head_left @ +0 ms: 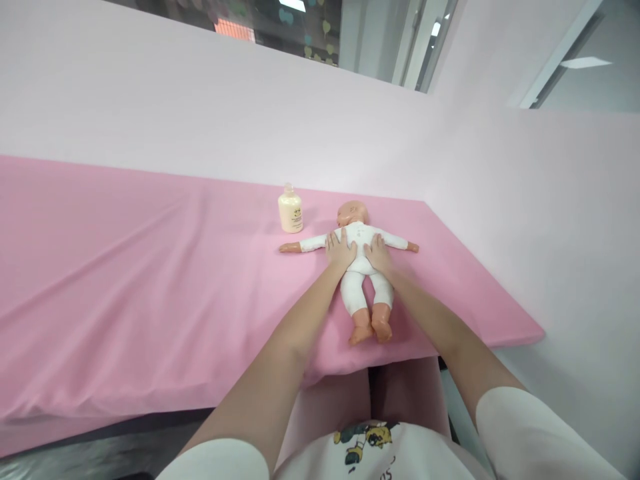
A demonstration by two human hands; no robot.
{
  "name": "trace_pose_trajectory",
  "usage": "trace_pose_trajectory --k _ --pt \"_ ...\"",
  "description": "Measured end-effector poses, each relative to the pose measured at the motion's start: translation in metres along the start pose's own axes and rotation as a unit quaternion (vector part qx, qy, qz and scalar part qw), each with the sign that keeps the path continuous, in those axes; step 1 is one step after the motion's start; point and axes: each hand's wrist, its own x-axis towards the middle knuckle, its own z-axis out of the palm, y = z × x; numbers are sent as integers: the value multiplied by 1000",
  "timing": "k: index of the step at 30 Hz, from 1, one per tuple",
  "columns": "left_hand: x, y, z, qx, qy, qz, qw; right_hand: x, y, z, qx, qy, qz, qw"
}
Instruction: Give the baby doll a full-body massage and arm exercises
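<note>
A baby doll (361, 260) with a white cloth body lies face down on the pink-covered table. Its head is at the far side, its arms are stretched out sideways, and its bare feet point toward me. My left hand (341, 252) rests flat on the left side of the doll's back, fingers spread. On the right side of the back lies my right hand (380, 256), also flat, with its fingers apart. Both thumbs point inward near the doll's spine. Beyond the doll's left-hand arm stands a cream-coloured bottle (291, 212), upright and touched by neither hand.
The pink sheet (150, 280) covers the table and wrinkles on the left. Behind it runs a white wall (200, 113) with windows above. Another wall (550, 220) closes off the right side. My legs are at the table's front edge.
</note>
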Motion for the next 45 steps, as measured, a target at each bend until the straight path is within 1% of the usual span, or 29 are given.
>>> trace_pose_trajectory --k 3,5,6,8,10,12,14,16,19,21,25,29,31,36,41,43,45 --pt "0 -1 0 -11 9 3 1000 -18 1 -3 -14 3 -24 1000" --pt "0 -3 0 -14 13 9 1000 -24 3 -6 -40 3 -69 997" --pt "0 -4 0 -12 17 12 1000 -24 4 -8 -52 -2 -104 993" --pt "-1 -6 -1 -1 23 22 999 -18 6 -13 -71 -30 -184 980" --pt "-2 -10 -2 19 21 36 999 -4 6 -18 -76 -59 -247 964" --pt "-3 -14 -2 33 22 40 998 12 4 -21 -66 -72 -282 955" --pt "-3 -19 -1 40 19 35 998 26 -1 -22 -46 -71 -295 952" --pt "-2 -26 0 43 15 40 998 35 -6 -19 -28 -65 -293 953" --pt "3 -40 4 42 5 64 997 40 -10 -12 -3 -48 -264 963" --pt "9 -49 8 34 0 77 996 39 -10 -8 25 -34 -238 970" --pt "18 -62 12 23 1 106 994 32 -11 -8 48 -47 -195 978" --pt "21 -63 10 18 -37 94 995 21 -16 -13 60 -57 -170 982" --pt "21 -61 9 17 -47 90 995 17 -18 -14 57 -68 -166 982" --pt "20 -59 8 21 -36 91 995 14 -18 -14 53 -95 -177 978" --pt "17 -56 7 24 -58 91 994 11 -14 -13 58 -97 -195 974" --pt "17 -57 6 28 -54 98 993 11 -13 -11 64 -95 -197 974" --pt "16 -58 5 29 -46 119 991 12 -14 -9 68 -94 -199 973"
